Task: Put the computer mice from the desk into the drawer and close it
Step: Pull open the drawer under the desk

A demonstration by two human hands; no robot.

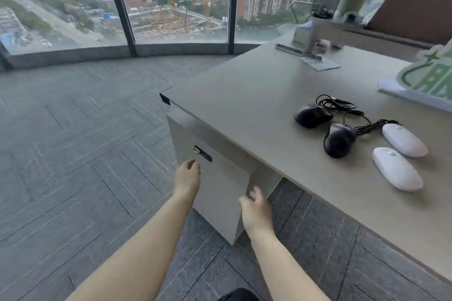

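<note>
At lower center, both hands, left (187, 177) and right (255, 210), rest loosely open, empty, against the closed drawer (220, 186); four mice (338, 139) lie at right.

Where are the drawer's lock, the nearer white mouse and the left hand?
Drawer lock (202, 153), head view, on its dark plate.
Nearer white mouse (396, 168), head view, mid-shell.
Left hand (187, 177), head view, back of hand.

Big windows (171, 0) with dark frames (119, 7) look out on tall buildings and a building site far below. Soft daylight comes in. The floor (73, 154) is grey carpet laid in slanted strips. A pale desk (256, 95) fills the right side. A brown board (415, 0) leans at its far end.
</note>
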